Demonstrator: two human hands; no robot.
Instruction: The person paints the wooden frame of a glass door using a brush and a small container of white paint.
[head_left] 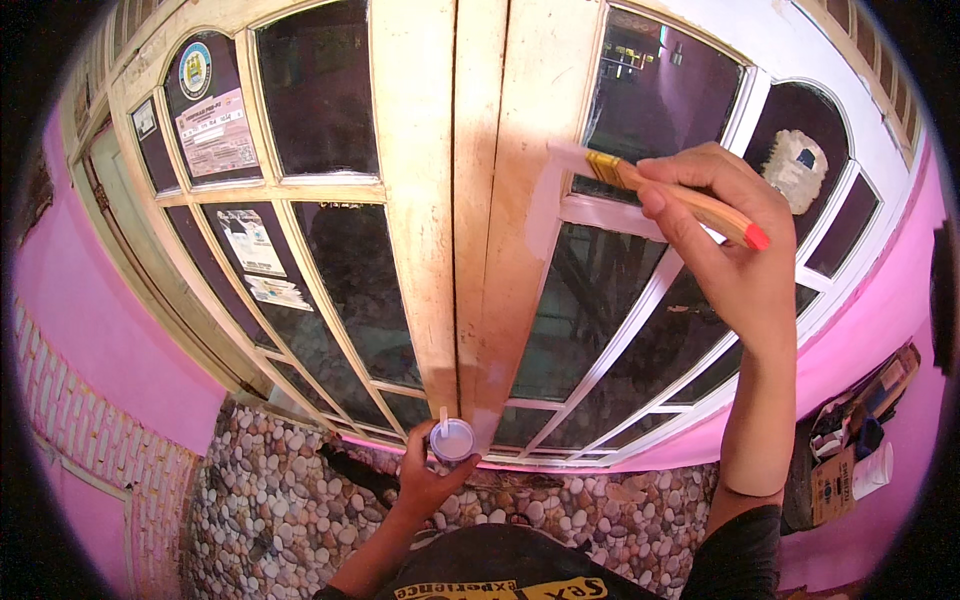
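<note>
A paintbrush (pixel 700 208) with a wooden handle, a red tip and a brass-coloured ferrule is pinched in my right hand (pixel 735 225). Its bristles touch the frame of the right door, beside a glass pane, where a patch of pale fresh paint (pixel 545 205) shows. Low in front of the doors, my left hand (pixel 430 480) grips a small cup of whitish paint (pixel 453 440) with a pale stick standing in it. Cream, worn wood (pixel 425 200) makes up the left door's frame, while the right door's outer bars (pixel 640 305) look white.
Stickers and papers (pixel 215 135) cling to the left door's glass. Pebble-patterned flooring (pixel 290 490) spreads below. Pink walls (pixel 110 270) flank the doors. At the lower right are a cardboard box (pixel 832 485), a white cup (pixel 873 472) and other small items.
</note>
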